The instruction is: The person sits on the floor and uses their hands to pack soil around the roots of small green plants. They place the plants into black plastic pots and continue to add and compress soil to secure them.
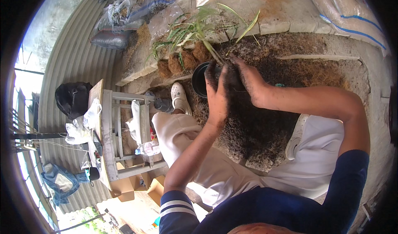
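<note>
A leafy plant (199,32) with long green leaves leans away from me, its upper leaves blurred. My left hand (217,83) has its soil-darkened fingers around the base of the stems (214,53). On the other side, my right hand (252,80) is cupped against the same dark base, fingertips close to the stems. A round black plastic pot (199,83) shows beside and beneath my left hand. How far the plant's base sits inside the pot is hidden by my hands. Dark loose soil (252,128) is heaped below them, between my feet.
Several brown fibrous root balls (175,63) with leaves stand by the low concrete ledge (140,72). Filled sacks (345,13) line the back. To the left is a wooden table (107,134), with a plastic bottle (148,148) and black pots (163,104) near it.
</note>
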A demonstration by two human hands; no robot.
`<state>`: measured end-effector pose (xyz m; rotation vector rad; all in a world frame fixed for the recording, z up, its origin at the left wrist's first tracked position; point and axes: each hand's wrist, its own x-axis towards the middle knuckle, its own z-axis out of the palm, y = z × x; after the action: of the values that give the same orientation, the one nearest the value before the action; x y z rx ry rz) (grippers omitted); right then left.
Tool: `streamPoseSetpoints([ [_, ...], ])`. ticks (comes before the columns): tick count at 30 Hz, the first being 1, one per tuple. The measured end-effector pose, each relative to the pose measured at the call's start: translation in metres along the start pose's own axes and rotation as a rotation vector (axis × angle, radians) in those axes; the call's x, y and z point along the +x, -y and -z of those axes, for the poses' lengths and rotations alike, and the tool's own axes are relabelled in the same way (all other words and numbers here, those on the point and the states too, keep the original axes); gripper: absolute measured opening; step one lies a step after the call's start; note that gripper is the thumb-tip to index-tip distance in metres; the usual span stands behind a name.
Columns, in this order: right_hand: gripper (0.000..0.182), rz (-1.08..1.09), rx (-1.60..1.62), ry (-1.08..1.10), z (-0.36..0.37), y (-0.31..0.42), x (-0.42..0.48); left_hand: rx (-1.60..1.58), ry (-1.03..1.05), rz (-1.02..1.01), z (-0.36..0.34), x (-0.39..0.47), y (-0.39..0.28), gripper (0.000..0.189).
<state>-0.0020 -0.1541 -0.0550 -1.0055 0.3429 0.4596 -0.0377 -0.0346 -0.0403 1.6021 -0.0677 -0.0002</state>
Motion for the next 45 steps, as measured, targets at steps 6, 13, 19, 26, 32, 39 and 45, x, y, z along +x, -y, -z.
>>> streamPoseSetpoints([
  [6,0.054,0.208,0.002,0.203,-0.033,0.001,-0.043,-0.6,-0.182,0.279,0.007,0.01,-0.008,0.038],
  [13,0.047,0.271,-0.176,0.157,-0.027,0.004,-0.034,-0.884,-0.094,0.377,0.02,0.016,-0.008,0.032],
  [19,0.042,-0.076,0.357,0.055,-0.036,0.011,-0.028,-0.672,-0.126,0.201,0.016,0.015,0.003,0.038],
  [26,0.039,-0.102,0.458,-0.045,-0.039,-0.005,-0.034,-0.434,-0.399,0.043,-0.014,0.002,0.018,0.03],
  [32,0.036,-0.118,0.438,-0.084,-0.035,0.002,-0.036,-0.094,-0.212,-0.01,-0.012,-0.008,0.034,0.043],
  [39,0.031,-0.048,0.337,-0.139,-0.043,0.021,-0.035,0.634,-0.175,-0.349,0.01,0.014,0.039,0.055],
  [45,0.036,0.224,0.21,-0.039,-0.011,0.015,0.01,-0.531,-0.083,0.298,-0.005,0.012,-0.011,0.055],
])
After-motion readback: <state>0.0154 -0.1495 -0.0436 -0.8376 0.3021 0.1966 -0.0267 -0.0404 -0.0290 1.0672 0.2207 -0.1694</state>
